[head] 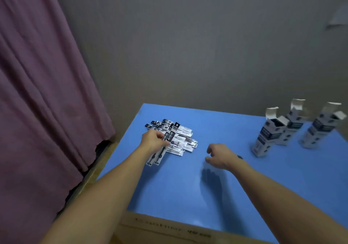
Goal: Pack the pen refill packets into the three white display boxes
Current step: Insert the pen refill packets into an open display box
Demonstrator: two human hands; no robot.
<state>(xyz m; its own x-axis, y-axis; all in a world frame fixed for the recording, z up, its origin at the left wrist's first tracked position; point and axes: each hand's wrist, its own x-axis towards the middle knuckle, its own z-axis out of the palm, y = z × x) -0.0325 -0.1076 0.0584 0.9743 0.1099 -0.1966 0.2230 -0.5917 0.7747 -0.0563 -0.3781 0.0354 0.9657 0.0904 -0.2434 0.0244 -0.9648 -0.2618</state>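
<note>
Left hand: the left hand (153, 140) pinches a couple of long, flat black-and-white pen refill packets (165, 145) near their middle, their lower ends hanging toward the worktop.
Right hand: the right hand (219, 156) hovers over bare worktop with fingers loosely curled, holding nothing.
Packets: the loose heap of black-and-white refill packets (180, 140) lies near the far left corner of the blue worktop (188, 196), just beside the left hand.
Boxes: three tall white display boxes with dark blue print (291, 128) stand upright at the far right, top flaps open, well apart from the heap.
Handling: the packets look very light, thin and glossy, likely to slide over one another and bend if held by one end; a mid-length pinch across the width looks safest. The boxes look light and easily toppled by a nudge.
Edges: the heap sits near the worktop's left edge, beyond which a mauve curtain (47, 93) hangs; a packet swept that way could drop.
Open room: a broad stretch of bare blue surface lies between heap and boxes for carrying across.
</note>
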